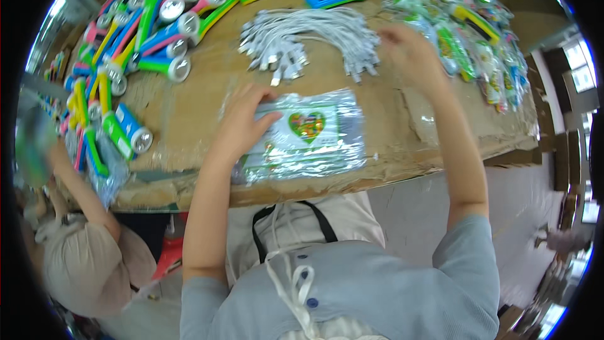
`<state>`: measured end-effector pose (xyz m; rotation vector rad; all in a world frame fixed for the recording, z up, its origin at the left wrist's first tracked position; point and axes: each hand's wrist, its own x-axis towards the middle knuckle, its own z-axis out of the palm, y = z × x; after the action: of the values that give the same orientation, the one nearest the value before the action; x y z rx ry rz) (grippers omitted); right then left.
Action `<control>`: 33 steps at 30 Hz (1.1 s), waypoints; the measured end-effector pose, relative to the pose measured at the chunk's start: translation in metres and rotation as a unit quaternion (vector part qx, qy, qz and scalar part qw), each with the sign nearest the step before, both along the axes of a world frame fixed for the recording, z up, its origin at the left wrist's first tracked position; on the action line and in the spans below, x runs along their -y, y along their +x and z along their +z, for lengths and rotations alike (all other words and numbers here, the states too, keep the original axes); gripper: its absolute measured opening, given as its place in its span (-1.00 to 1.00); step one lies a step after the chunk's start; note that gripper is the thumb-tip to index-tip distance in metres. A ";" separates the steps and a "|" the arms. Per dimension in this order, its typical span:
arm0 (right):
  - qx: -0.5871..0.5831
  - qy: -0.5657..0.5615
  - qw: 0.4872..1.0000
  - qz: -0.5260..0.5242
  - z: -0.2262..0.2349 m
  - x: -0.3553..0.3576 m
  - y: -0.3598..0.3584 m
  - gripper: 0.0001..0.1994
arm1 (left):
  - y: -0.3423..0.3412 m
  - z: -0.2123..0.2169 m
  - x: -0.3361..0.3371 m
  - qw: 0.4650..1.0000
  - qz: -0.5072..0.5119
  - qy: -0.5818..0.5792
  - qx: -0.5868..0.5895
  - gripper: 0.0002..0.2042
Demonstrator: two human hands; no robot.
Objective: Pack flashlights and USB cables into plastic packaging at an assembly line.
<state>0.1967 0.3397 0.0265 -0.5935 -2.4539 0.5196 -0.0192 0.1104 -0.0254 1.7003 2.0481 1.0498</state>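
My left hand (244, 119) lies flat on the left side of a stack of clear plastic bags (311, 135) printed with a colourful heart, near the table's front edge. My right hand (409, 50) reaches further out, fingers curled at the right end of a pile of short white cables (308, 41); whether it grips one I cannot tell. A cardboard sheet (189, 107) covers the table under both.
Many colourful flashlights (157, 31) lie heaped at the left and far side. Packed flashlights in bags (478, 38) are piled at the right. Another person (82, 258) sits at my left, an arm reaching onto the table.
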 end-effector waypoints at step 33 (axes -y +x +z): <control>-0.040 0.116 0.985 0.117 -0.050 0.122 -0.055 -0.86 | 0.014 -0.016 -0.005 0.988 -0.028 0.132 -0.072 -0.82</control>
<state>0.1420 0.2179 -0.0235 -0.1866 -2.4747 0.3315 -0.0053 0.1159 -0.0412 2.0041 2.0055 1.2623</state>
